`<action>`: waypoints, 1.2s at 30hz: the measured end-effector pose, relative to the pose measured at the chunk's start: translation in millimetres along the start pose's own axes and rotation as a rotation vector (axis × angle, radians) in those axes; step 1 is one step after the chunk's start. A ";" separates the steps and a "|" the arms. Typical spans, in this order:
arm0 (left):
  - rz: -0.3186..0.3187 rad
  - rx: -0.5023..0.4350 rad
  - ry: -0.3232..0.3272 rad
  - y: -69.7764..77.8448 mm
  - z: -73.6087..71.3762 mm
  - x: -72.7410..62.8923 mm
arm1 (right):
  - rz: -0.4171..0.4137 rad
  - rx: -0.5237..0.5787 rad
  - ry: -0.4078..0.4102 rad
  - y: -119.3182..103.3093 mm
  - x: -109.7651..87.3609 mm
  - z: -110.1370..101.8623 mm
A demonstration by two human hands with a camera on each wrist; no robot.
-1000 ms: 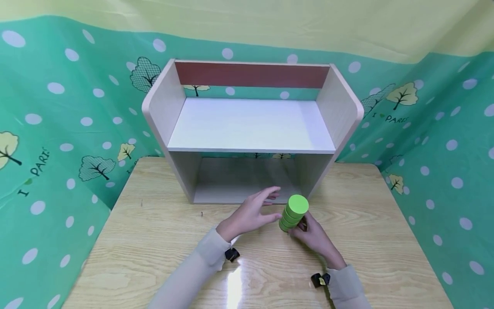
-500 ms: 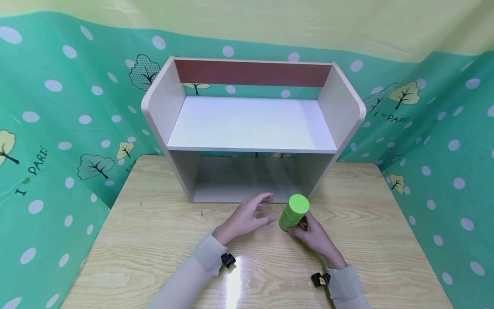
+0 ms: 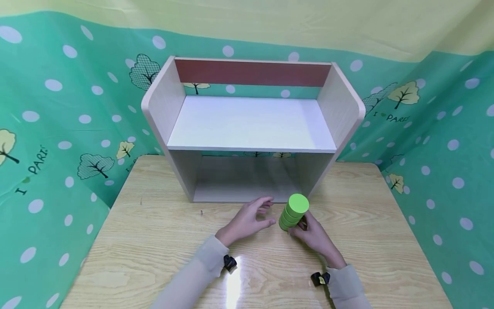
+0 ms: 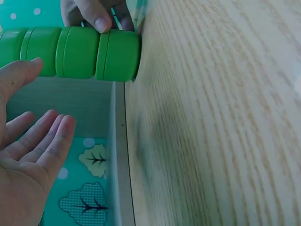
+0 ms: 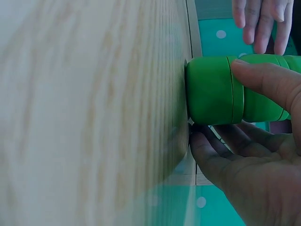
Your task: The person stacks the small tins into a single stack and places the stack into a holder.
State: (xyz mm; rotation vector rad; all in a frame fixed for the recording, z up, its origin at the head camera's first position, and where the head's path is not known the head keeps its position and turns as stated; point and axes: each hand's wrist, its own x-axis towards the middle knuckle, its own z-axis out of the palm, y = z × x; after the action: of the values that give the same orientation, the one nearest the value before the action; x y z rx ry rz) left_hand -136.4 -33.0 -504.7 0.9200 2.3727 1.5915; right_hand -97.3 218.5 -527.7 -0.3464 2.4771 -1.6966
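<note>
Several green round tins with lids (image 3: pixel 294 210) stand upright in one stack on the wooden table, in front of the shelf unit. My right hand (image 3: pixel 314 236) holds the lowest part of the stack from the right. In the right wrist view its thumb lies along the seam of the bottom tin (image 5: pixel 211 92), with the fingers on the other side, near the tabletop. To the left of the stack is my left hand (image 3: pixel 247 221), fingers spread and the palm facing the tins. A small gap separates its thumb from them; the left wrist view shows this hand (image 4: pixel 28 165) holding nothing.
A two-level shelf unit (image 3: pixel 252 124) stands at the back of the table (image 3: pixel 154 240), directly behind the tins. Its lower compartment (image 3: pixel 247 178) opens towards me. Dotted green cloth (image 3: pixel 58 128) hangs around the table on the left, back and right.
My left hand has drawn slightly left and towards me, away from the stack of tins. The right hand and the stack stay in place.
</note>
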 end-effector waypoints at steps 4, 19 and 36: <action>0.001 -0.008 -0.001 -2.5 1.8 0.0 | 0.004 -0.010 -0.007 -17.4 -2.1 -1.2; -0.030 -0.037 -0.023 -6.9 6.6 1.1 | 0.015 -0.016 0.003 1.2 -0.5 0.2; -0.087 -0.060 -0.048 -18.0 16.3 7.3 | 0.013 0.025 -0.015 3.5 0.0 -2.4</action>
State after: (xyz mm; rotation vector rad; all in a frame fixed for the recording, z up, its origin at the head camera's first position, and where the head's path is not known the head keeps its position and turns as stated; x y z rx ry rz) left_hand -142.6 -20.6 -525.9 0.8219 2.2867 1.5806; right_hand -98.2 221.9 -530.1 -0.3385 2.4401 -1.7123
